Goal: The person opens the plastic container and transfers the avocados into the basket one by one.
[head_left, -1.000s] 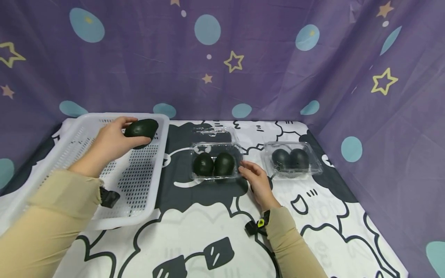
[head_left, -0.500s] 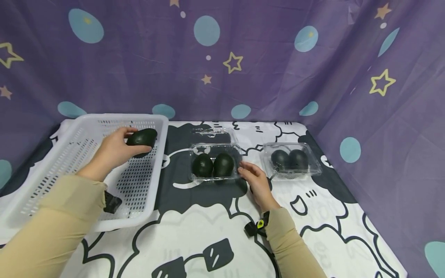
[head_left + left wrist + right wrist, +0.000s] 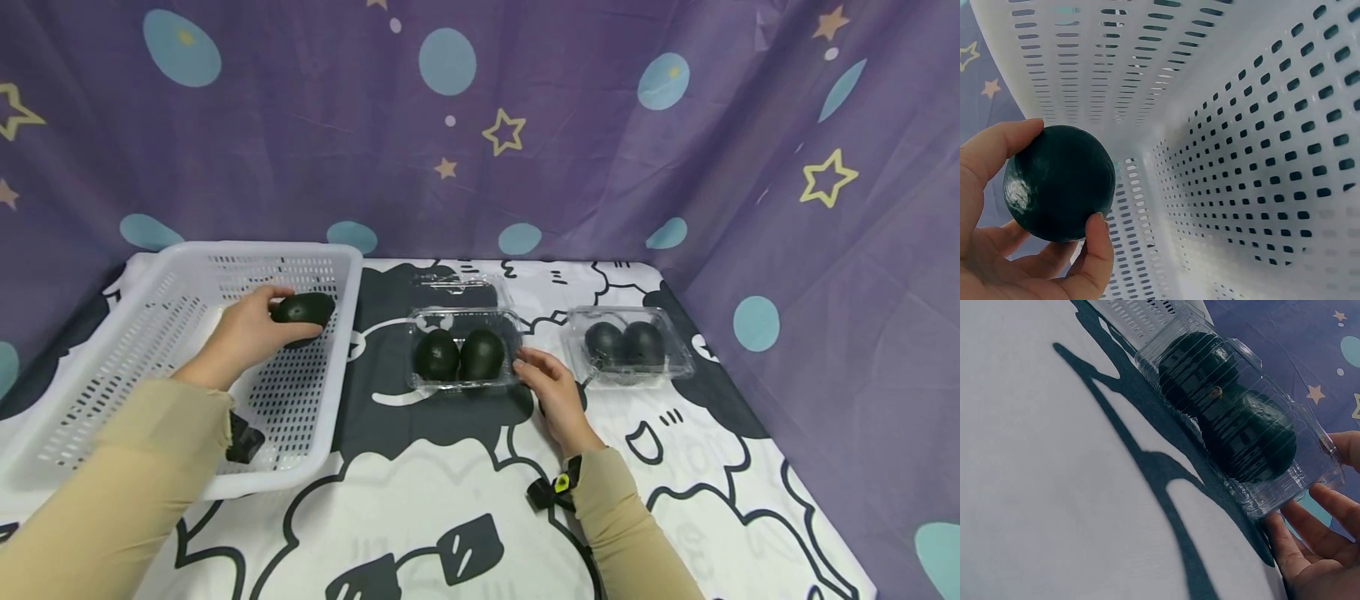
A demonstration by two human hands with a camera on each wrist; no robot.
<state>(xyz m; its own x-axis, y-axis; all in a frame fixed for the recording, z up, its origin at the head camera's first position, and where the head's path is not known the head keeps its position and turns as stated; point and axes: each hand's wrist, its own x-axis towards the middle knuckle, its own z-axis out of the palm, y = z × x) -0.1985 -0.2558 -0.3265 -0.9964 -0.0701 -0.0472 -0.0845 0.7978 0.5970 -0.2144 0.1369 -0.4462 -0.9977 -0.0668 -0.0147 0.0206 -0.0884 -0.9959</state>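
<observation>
My left hand (image 3: 251,333) grips a dark green avocado (image 3: 303,310) inside the white plastic basket (image 3: 345,350). In the left wrist view, thumb and fingers curl round the avocado (image 3: 1060,181), close to the perforated wall. My right hand (image 3: 553,392) rests its fingertips at the right end of a clear plastic clamshell box (image 3: 465,387). Two avocados (image 3: 482,355) sit side by side in this box, its lid (image 3: 457,292) folded back. The right wrist view has loosely spread fingers (image 3: 1319,515) at the end of the box (image 3: 1310,462).
Another clear box (image 3: 678,362) with two avocados (image 3: 643,344) inside stands to the right. A cartoon-printed cloth (image 3: 420,492) covers the table. Behind it and along the right hangs a purple curtain (image 3: 570,167).
My left hand has lowered the avocado deeper into the basket, shifting slightly nearer. My right hand and both clear boxes have stayed in place.
</observation>
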